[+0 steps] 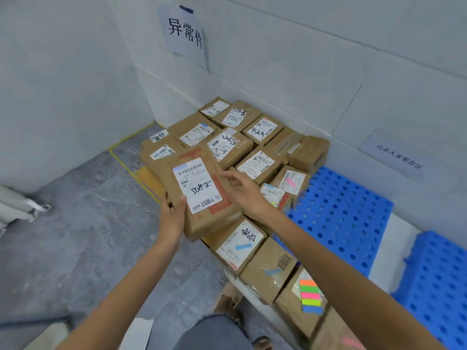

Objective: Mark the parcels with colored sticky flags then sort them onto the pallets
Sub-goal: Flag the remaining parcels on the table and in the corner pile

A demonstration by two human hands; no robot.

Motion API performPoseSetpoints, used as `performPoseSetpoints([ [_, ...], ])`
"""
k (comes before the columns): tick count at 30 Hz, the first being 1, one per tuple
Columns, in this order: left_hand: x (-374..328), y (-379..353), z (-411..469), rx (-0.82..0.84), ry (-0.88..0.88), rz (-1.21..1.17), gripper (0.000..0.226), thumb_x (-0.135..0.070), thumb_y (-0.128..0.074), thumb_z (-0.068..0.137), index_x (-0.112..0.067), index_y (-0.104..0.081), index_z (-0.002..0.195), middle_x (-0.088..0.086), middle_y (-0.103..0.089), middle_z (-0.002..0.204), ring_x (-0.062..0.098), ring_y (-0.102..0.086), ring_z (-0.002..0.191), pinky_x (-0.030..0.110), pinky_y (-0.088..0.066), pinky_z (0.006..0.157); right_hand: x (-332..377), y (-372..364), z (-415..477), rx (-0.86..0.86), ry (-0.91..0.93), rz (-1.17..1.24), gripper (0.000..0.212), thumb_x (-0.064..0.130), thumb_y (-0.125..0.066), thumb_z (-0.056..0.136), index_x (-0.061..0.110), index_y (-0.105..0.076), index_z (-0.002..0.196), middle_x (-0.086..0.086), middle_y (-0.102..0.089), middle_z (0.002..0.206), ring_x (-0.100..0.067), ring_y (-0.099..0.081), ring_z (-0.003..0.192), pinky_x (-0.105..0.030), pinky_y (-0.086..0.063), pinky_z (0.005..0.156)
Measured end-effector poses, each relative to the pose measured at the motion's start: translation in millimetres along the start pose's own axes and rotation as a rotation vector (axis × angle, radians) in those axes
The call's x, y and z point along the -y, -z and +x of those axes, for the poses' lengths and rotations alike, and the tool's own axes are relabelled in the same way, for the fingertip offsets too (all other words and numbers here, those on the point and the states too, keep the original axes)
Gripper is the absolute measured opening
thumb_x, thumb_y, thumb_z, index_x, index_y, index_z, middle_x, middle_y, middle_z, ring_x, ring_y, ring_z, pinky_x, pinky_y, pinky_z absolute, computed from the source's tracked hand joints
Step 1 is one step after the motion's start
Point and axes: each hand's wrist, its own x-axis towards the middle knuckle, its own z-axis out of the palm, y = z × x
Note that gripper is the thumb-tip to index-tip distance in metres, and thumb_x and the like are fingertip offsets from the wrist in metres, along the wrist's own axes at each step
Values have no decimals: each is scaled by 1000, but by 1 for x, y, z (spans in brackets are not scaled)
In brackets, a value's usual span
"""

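My left hand [173, 215] grips the near left corner of a flat brown cardboard parcel [202, 190] with a white label handwritten "5082", held above the pile. Just right of that parcel, my right hand [243, 189] hovers with fingers spread and nothing in it. Several labelled brown parcels [227, 145] lie packed together on the floor in the corner. A pad of coloured sticky flags [311, 296], orange, green, pink, yellow-green and blue, rests on a parcel at lower right. Nearby parcels carry a blue flag [243, 246] and a pink flag [290, 182].
Two blue perforated plastic pallets lie at the right, one [348, 213] against the wall and one [439, 281] nearer. Paper signs hang on the white walls [185, 34]. Yellow tape [126, 157] marks the grey floor. My knee and sandalled foot [227, 306] are at the bottom.
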Motion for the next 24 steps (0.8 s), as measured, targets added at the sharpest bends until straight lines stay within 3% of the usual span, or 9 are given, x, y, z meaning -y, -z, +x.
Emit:
performPoseSetpoints([
  [3, -27, -15, -24, 94, -188, 83, 46, -31, -50, 96, -25, -38, 140, -2, -59, 124, 14, -59, 107, 24, -47, 79, 26, 34, -33, -168, 97, 66, 26, -2, -56, 87, 8, -58, 112, 9, -51, 97, -4, -48, 90, -11, -42, 80],
  [7, -46, -68, -67, 344, -227, 104, 51, -25, -53, 95, -25, -35, 143, -4, -55, 127, 12, -57, 109, 19, -49, 75, 21, 88, -91, -392, 157, 141, 31, 7, -63, 84, 17, -47, 109, 3, -51, 113, -13, -51, 104, -16, -46, 81],
  [10, -33, -111, -103, 535, -216, 175, 53, -28, -56, 94, -24, -35, 142, 1, -56, 128, 19, -58, 110, 35, -53, 86, -2, 124, -150, -485, 110, 62, 42, 15, -56, 84, 36, -46, 118, 7, -45, 129, -15, -44, 123, -42, -46, 98],
  [12, -16, -135, -125, 668, -164, 247, 57, -30, -59, 91, -22, -34, 142, 7, -55, 131, 24, -57, 114, 41, -51, 90, -23, 142, -193, -552, 25, -15, 45, 14, -52, 86, 47, -47, 116, 19, -43, 125, -16, -37, 128, -47, -37, 106],
  [14, 4, -154, -147, 812, -74, 316, 56, -28, -62, 90, -19, -35, 138, 8, -54, 131, 23, -58, 111, 38, -52, 83, -44, 153, -237, -609, -58, -23, 48, 8, -50, 89, 47, -47, 117, 26, -41, 121, -15, -36, 129, -43, -35, 109],
  [17, 36, -173, -175, 982, 60, 519, 52, -31, -62, 89, -16, -36, 133, 11, -58, 123, 24, -61, 101, 40, -54, 82, -78, 155, -292, -670, -192, -4, 44, 1, -49, 91, 29, -47, 126, 4, -43, 134, -15, -44, 121, -25, -47, 96],
  [20, 67, -181, -186, 1125, 104, 715, 43, -36, -50, 95, -14, -39, 131, 8, -56, 124, 26, -59, 109, 39, -52, 86, -110, 141, -329, -693, -331, 28, 42, 4, -50, 93, 34, -45, 122, 1, -39, 142, -19, -48, 121, -29, -50, 92],
  [23, 95, -182, -180, 1235, 93, 746, 26, -32, -41, 100, -12, -52, 113, 6, -56, 125, 21, -60, 103, 36, -51, 86, -128, 123, -353, -719, -353, 20, 41, 3, -49, 94, 27, -42, 125, 6, -37, 140, 0, -45, 113, -1, -42, 79],
  [24, 104, -182, -175, 1244, 46, 742, 20, -26, -42, 100, -12, -55, 105, 7, -59, 122, 20, -61, 99, 35, -50, 87, -132, 119, -358, -735, -358, -2, 41, 3, -50, 94, 25, -41, 128, 8, -36, 138, 7, -42, 109, 2, -39, 80],
])
